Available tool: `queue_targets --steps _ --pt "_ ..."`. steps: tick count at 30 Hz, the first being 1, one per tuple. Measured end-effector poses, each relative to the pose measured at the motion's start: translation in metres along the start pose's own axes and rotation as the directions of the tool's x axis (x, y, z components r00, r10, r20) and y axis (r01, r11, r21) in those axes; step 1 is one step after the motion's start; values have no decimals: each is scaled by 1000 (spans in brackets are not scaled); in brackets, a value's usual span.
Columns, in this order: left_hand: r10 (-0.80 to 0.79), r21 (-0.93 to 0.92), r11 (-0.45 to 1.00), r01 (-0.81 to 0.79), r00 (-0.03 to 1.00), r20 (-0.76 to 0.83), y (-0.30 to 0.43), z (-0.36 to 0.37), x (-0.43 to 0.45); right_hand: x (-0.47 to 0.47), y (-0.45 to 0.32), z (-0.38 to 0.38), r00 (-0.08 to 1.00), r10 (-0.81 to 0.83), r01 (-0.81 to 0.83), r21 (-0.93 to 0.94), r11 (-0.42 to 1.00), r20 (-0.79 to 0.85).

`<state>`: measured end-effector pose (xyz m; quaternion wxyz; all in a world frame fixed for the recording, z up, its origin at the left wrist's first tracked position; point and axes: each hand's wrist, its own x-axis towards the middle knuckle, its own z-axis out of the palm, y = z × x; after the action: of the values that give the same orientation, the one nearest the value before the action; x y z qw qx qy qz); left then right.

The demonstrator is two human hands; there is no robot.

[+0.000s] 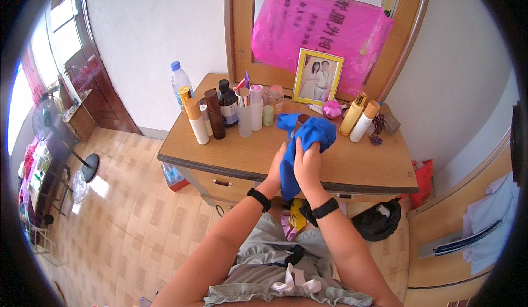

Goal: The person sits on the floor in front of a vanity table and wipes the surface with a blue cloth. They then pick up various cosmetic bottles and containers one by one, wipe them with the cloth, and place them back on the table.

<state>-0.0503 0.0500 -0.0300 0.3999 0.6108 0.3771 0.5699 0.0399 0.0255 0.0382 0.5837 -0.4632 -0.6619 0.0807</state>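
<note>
Over the front of the wooden dresser top point(255, 154), both my hands are on a blue cloth point(311, 131). The cloth wraps around an item with a dark brown top point(302, 119); the rest of that item is hidden in the folds. My right hand point(307, 162) grips the cloth from the right, thumb upward. On the other side, my left hand point(279, 164) holds the bundle, its fingers mostly covered by cloth. One end of the cloth hangs past the dresser's front edge.
Several cosmetic bottles point(244, 115) crowd the dresser's left side. A gold bottle point(351, 115) and a white bottle with a wooden-look cap point(363, 125) stand to the right. Behind are a yellow photo frame point(296, 76) and a pink ball-shaped container point(331, 109). A black bag point(377, 224) sits below right.
</note>
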Motion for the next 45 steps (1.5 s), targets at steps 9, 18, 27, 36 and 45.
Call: queue_targets --steps 9,18,27,36,45 --pt "42 301 954 -5 992 -119 18 11 0 22 2 -82 996 -25 33 88 996 -90" --pt "-27 247 968 42 998 -64 21 11 1 75 -18 -44 890 -382 351 162 922 250" --pt "-217 -624 754 204 974 56 4 13 -4 67 -28 -10 974 -224 216 197 956 18" --pt "-375 -814 435 384 900 225 -16 11 0 52 -2 -10 984 133 -176 641 747 115" --pt "4 -107 994 -5 1000 -15 31 14 -2 8 21 -18 931 283 -358 411 839 232"
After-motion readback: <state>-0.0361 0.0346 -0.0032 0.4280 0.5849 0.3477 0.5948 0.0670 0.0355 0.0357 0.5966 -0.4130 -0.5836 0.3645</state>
